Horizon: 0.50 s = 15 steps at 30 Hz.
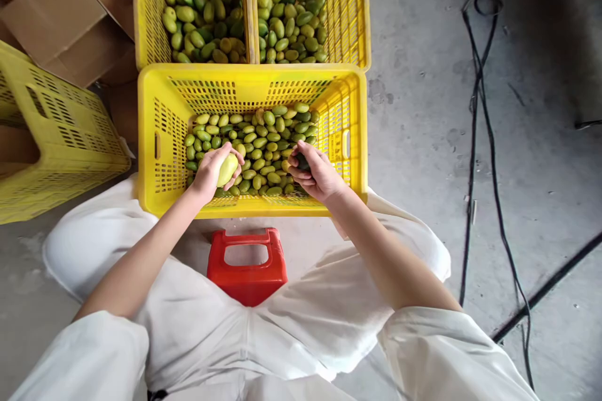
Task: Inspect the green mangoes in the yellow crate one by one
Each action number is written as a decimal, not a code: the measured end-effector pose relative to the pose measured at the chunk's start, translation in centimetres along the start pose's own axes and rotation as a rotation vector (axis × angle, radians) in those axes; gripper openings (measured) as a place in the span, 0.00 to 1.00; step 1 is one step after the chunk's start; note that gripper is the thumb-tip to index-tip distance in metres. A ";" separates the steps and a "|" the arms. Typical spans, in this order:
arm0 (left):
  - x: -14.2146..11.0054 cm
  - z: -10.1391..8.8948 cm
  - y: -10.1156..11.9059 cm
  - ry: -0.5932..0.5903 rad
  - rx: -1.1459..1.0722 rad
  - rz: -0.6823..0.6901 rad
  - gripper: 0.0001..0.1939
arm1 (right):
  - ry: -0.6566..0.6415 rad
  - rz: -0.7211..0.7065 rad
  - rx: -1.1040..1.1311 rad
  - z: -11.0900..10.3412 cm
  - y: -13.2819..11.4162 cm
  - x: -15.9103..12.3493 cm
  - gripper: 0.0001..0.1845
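Note:
My left hand [214, 170] is closed around an oval pale yellow-green fruit [227, 170], above the left part of the front yellow crate [251, 207]. On the other side, my right hand [318, 171] grips a dark green fruit [302, 161], which my fingers partly cover. Beneath both hands, many oval green and yellowish fruits [258, 153] lie in that crate. Their exact kind I cannot make out.
Behind stand two more yellow crates, a left one [151, 12] and a right one [350, 12], holding similar fruits. Another yellow crate [70, 131] and cardboard boxes [59, 12] are at left. A red plastic stool [247, 285] is between my legs. Black cables [476, 97] cross the floor at right.

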State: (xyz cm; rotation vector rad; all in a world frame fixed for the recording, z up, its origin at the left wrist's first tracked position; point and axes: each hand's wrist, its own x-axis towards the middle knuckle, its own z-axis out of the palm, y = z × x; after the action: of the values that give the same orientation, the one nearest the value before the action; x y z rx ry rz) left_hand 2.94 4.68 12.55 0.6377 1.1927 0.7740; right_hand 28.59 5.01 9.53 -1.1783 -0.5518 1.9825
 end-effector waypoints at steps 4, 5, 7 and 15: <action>-0.2 0.5 0.1 0.041 -0.027 -0.028 0.34 | 0.052 0.007 -0.006 0.0 0.1 0.1 0.39; -0.2 0.6 0.1 0.057 -0.046 -0.042 0.34 | 0.069 0.007 -0.007 0.0 0.0 0.1 0.38; -0.1 0.6 0.1 0.098 -0.103 -0.079 0.33 | 0.107 0.004 0.007 0.0 0.0 0.0 0.35; 0.4 -0.3 0.6 0.230 -0.444 -0.342 0.19 | 0.287 0.143 0.129 -0.5 0.0 0.2 0.25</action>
State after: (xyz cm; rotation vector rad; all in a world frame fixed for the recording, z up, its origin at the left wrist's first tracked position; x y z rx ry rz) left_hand 2.60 5.39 12.70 -0.0242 1.2420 0.7970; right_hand 28.92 5.12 9.17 -1.4214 -0.1952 1.8894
